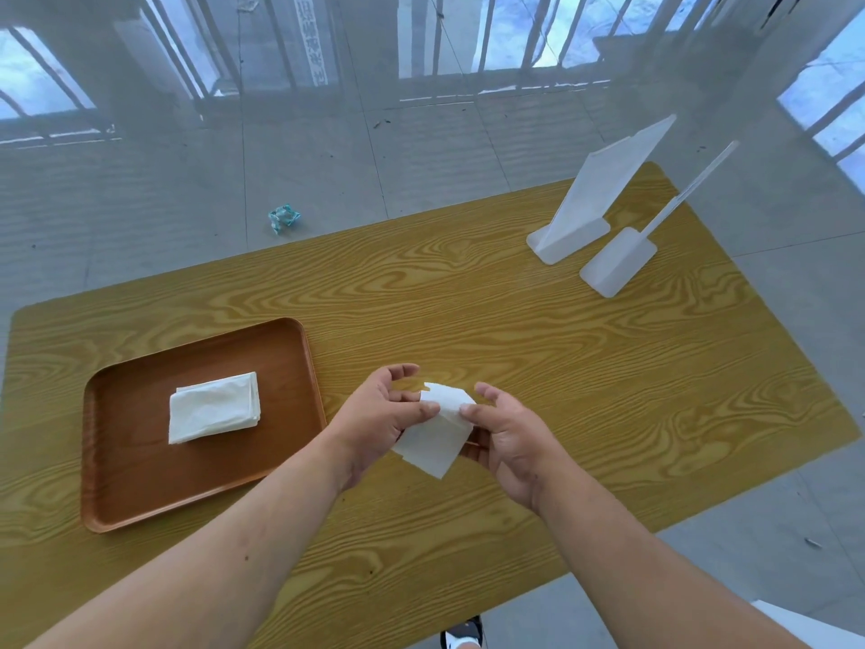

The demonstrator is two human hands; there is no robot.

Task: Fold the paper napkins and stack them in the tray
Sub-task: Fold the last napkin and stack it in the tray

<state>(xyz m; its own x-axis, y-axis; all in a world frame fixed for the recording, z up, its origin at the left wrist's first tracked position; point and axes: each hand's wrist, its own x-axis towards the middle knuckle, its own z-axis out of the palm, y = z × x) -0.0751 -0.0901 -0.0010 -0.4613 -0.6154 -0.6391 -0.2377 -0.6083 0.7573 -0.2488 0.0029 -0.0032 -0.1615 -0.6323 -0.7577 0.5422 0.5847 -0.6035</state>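
A white paper napkin, partly folded, is held just above the wooden table between both hands. My left hand pinches its upper left edge with thumb and fingers. My right hand pinches its upper right corner. To the left lies a brown tray with a small stack of folded white napkins in its middle.
The yellow wood-grain table has two white plastic stands at its far right corner. A crumpled wrapper lies on the tiled floor beyond the table. A shoe shows below the near edge.
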